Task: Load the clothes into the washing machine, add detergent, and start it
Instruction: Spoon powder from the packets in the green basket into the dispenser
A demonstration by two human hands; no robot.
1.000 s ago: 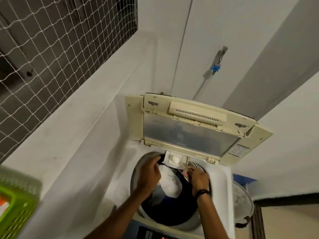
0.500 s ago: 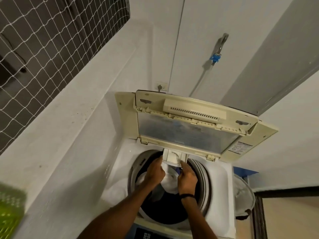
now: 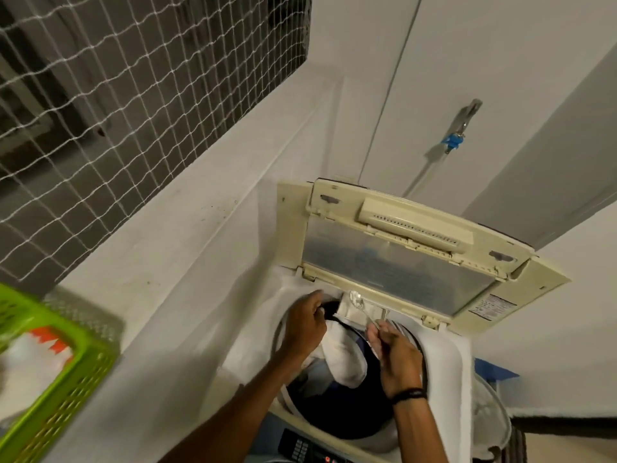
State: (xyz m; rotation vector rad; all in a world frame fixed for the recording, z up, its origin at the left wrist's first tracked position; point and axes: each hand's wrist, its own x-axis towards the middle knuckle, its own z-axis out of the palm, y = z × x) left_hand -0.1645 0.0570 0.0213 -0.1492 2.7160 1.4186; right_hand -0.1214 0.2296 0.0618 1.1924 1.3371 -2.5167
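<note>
Spoon point(image 3: 358, 300) juts up-left from right hand point(image 3: 397, 357) grip.

Both forearms are bare, no sleeves; a thin black band point(image 3: 408, 395) circles the wrist just below the right hand point(image 3: 395, 357).

Hands parting over the detergent drawer point(image 3: 350, 315).
The right hand point(image 3: 397, 359) is drawing back rightward, its grip pinching a spoon point(image 3: 358, 300) whose bowl is now showing above the drawer; the left hand point(image 3: 305, 325) is shifting toward the drawer's left edge.
</note>
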